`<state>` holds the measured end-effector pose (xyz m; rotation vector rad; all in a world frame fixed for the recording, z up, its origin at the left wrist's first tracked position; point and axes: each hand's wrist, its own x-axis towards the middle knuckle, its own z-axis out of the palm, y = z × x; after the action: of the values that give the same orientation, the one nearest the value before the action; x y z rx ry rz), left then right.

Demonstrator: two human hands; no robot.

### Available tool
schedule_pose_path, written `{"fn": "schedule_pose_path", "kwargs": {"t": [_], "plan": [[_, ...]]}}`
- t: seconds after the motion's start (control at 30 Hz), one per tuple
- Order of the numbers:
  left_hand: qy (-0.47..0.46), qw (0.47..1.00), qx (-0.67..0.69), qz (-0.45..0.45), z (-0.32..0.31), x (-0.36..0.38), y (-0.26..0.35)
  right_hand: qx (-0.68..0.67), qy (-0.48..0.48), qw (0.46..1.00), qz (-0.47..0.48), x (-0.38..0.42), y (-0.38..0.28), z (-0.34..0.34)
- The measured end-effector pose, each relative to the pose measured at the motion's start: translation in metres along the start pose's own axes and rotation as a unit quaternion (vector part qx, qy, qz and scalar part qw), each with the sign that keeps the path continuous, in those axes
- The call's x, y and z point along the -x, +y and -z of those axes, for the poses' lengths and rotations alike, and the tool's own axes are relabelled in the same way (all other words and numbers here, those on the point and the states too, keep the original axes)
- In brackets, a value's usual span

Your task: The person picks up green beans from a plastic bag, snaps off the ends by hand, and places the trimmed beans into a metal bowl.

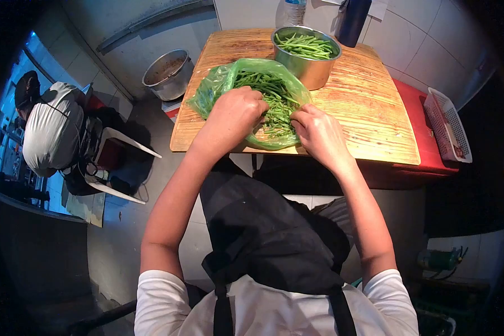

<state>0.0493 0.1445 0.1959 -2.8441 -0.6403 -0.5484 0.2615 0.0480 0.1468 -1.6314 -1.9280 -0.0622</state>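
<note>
Pale wooden table top (369, 106), strongly grained, filled the upper centre of the frame. We logged on it, at centre, one translucent green plastic bag (277, 144), mouth open, holding long green beans (266, 84) at the back and shorter green pieces (277, 116) in front. Just beyond stood one round steel pot (308, 70), full of slender bright-green beans (305, 46).

Our left hand (238, 112) was over the bag's left part, fingers curled, tips hidden; whether they clamped anything, we could not tell. Our right hand (319, 131) was at the bag's right edge, fingers bent inward; their grip, likewise, we could not tell.

Also listed: one dark blue cylindrical bottle (353, 22), upper right of centre; one white plastic basket (439, 120), right; one person in a pale shirt (53, 129), left.
</note>
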Motion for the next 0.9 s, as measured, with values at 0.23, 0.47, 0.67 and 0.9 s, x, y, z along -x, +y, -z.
{"fn": "schedule_pose_path", "kwargs": {"t": [0.23,0.47,0.67,0.9], "plan": [[-0.004,0.999,-0.008,0.034,-0.002,0.004,-0.001,0.023,-0.003,1.000,0.015,0.001,0.003,0.000],[0.037,0.998,0.031,0.042,-0.009,0.002,-0.001,-0.036,0.090,0.995,0.006,-0.003,-0.006,-0.001],[0.071,0.993,0.091,0.034,-0.017,-0.001,0.003,-0.152,0.056,0.987,-0.021,-0.009,-0.001,-0.003],[0.104,0.982,0.144,0.070,-0.025,-0.004,0.007,-0.062,0.099,0.993,0.018,-0.009,0.002,-0.022]]}}
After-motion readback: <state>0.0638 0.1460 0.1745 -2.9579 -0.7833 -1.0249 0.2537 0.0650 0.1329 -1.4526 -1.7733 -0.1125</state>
